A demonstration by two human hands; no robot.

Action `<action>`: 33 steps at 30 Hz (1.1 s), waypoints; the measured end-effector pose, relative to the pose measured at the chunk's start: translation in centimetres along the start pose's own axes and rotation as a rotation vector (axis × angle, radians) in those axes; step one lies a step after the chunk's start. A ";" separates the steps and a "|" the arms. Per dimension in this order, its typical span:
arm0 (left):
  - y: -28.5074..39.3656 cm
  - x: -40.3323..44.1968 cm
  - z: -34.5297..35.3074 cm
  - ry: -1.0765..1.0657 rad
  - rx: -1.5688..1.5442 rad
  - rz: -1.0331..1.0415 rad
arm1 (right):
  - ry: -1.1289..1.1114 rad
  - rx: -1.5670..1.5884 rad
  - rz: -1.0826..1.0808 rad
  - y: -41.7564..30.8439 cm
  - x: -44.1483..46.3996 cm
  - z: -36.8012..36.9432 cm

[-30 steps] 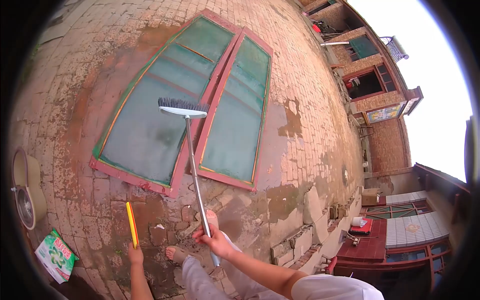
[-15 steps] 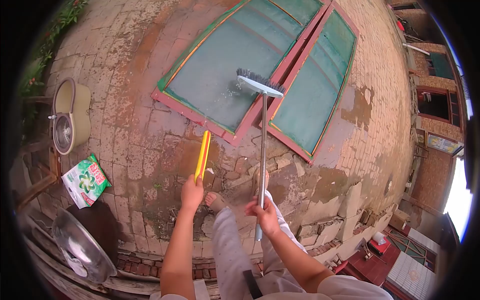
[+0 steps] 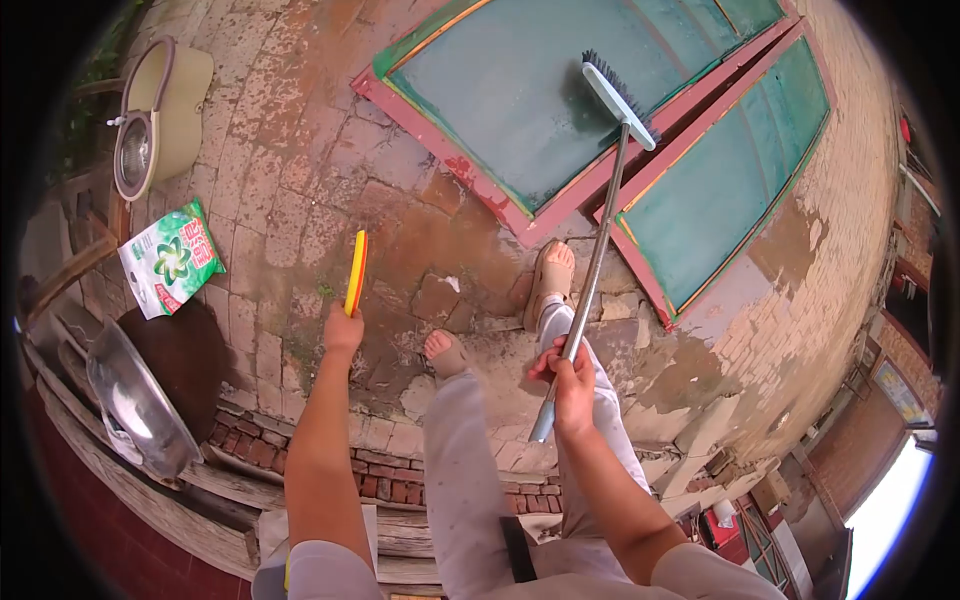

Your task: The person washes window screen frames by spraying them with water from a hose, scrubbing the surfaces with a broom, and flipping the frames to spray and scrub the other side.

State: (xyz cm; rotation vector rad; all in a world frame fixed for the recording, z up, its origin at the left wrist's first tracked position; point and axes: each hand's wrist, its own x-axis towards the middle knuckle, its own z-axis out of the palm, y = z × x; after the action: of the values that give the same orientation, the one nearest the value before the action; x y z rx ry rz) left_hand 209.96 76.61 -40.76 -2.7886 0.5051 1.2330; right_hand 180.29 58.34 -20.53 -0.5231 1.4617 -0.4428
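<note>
My left hand (image 3: pixel 343 332) is closed around a slim yellow-and-red handled tool (image 3: pixel 356 275), pointing forward above the brick ground. In my right hand (image 3: pixel 572 385) is the metal pole of a long-handled scrub brush (image 3: pixel 597 270), gripped near its lower end. The pale blue brush head (image 3: pixel 612 98) with dark bristles appears over the inner edge of a framed mesh panel (image 3: pixel 500 95); whether it touches is hard to tell. A second framed panel (image 3: pixel 720 185) lies to the right, and both have red and green frames.
On the left are a beige twin-bowl tub (image 3: pixel 185 110), a green-and-white detergent bag (image 3: pixel 172 258) and a metal basin (image 3: pixel 140 400). Uneven brick paving (image 3: pixel 270 190) has wet patches. My feet, in sandals, stand near the panels. Wooden beams (image 3: pixel 390 540) run close behind me.
My view has turned, and the panels now appear farther right. The brush head and pole have swung right. My right foot has moved forward. Both hands keep their holds.
</note>
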 end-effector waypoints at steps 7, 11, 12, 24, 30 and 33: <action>6.6 0.9 7.4 0.251 0.339 0.020 | -0.094 -0.057 0.218 0.7 3.0 -2.8; 17.2 2.9 17.9 -0.326 -0.590 -0.006 | -0.085 0.180 0.496 -0.3 4.5 -3.3; 19.8 3.3 21.5 -0.356 -0.683 -0.029 | -0.071 0.224 0.558 -0.4 4.8 -3.8; 28.9 6.1 32.0 -0.518 -1.392 -0.484 | 0.019 0.377 0.806 -2.5 6.1 -5.8; 29.9 4.7 29.9 -0.525 -1.249 -0.460 | 0.011 0.412 0.727 -3.0 4.8 -6.1; 31.9 1.9 26.6 -0.482 -1.322 -0.393 | 0.031 0.341 0.649 -5.1 5.6 -6.2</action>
State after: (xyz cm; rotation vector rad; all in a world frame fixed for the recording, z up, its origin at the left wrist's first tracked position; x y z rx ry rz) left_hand 182.21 50.67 -57.50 -2.7713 -1.2628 2.5994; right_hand 174.66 50.58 -22.28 0.2359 1.4539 -0.1712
